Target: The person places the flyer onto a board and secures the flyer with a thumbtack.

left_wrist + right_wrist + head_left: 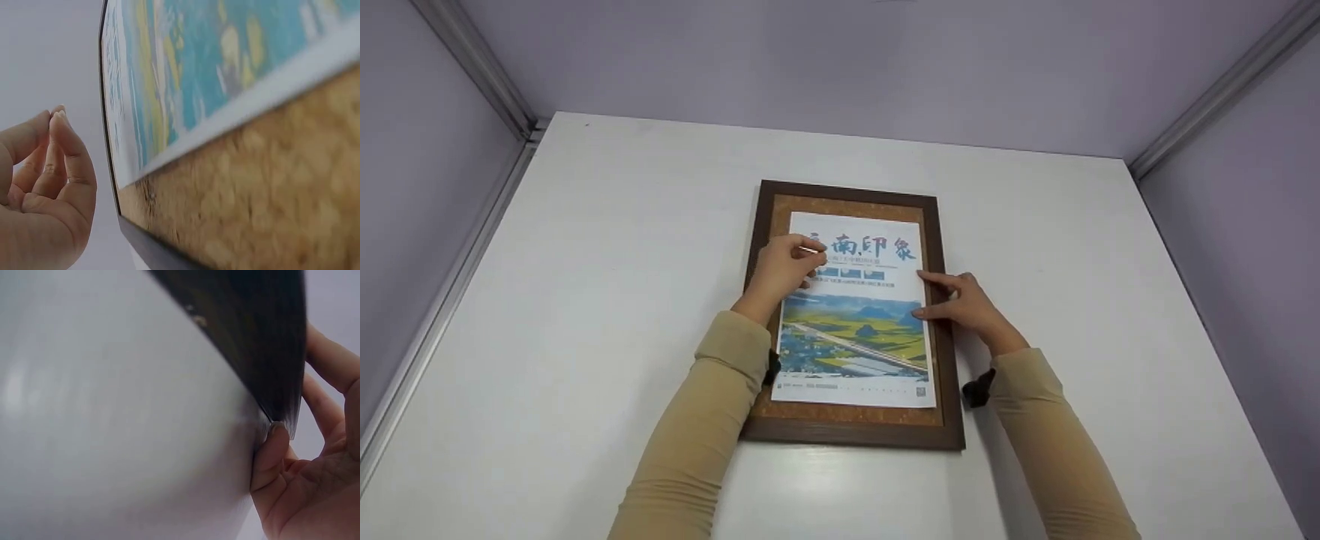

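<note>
Thumb and fingertips of the left hand [786,270] come together in a narrow pinch over the upper left part of the poster [851,330]; whether anything tiny sits between them, I cannot tell. The right hand [971,304] spreads wide, thumb and forefinger well apart, their tips on the poster's right edge, while in the right wrist view its other fingers touch the side of the frame.

The poster lies flat on the cork board [847,412] inside the dark brown frame [851,433]. Its long axis runs away from the person, parallel to the frame's long sides. The large title points to the far end, the landscape fills the nearer half, and a small code square marks the near right corner. Cork shows along the far, left and near edges, only thinly on the right.

The frame lies lengthwise the same way on the white table [1095,300]. Tan sleeves [682,442] cover both forearms; pale purple panels [840,67] stand beyond.
</note>
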`<state>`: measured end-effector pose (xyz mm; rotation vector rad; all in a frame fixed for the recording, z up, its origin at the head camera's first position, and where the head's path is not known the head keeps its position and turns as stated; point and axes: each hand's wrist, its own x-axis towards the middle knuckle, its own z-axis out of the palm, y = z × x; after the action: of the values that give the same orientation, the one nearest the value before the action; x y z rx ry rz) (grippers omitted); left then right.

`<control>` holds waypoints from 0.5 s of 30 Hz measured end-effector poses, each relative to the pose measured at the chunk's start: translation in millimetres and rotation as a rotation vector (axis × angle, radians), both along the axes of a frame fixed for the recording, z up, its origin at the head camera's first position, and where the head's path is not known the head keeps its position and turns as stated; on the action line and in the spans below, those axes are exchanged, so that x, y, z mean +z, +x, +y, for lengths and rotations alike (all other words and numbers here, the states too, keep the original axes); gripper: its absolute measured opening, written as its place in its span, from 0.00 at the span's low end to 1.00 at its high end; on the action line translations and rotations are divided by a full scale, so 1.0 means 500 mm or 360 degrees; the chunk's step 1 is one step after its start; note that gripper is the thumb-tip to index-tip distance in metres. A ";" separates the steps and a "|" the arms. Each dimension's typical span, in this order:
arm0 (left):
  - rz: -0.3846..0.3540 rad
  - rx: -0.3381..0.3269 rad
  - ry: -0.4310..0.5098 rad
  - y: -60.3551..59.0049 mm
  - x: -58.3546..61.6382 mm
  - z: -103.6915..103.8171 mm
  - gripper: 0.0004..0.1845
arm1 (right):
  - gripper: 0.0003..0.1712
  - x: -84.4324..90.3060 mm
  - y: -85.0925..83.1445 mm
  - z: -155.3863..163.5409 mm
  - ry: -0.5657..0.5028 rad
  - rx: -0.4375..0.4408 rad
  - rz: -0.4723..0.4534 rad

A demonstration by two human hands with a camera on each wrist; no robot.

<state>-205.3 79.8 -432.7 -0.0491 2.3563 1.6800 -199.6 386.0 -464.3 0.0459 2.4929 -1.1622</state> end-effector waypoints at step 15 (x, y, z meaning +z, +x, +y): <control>-0.0038 -0.0020 0.0084 -0.018 -0.008 0.066 0.12 | 0.47 0.008 0.006 -0.014 -0.0031 -0.0014 -0.0039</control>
<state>-214.3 112.6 -436.9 -0.0445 2.2890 1.7251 -196.4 379.0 -460.3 0.0657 2.4621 -1.1821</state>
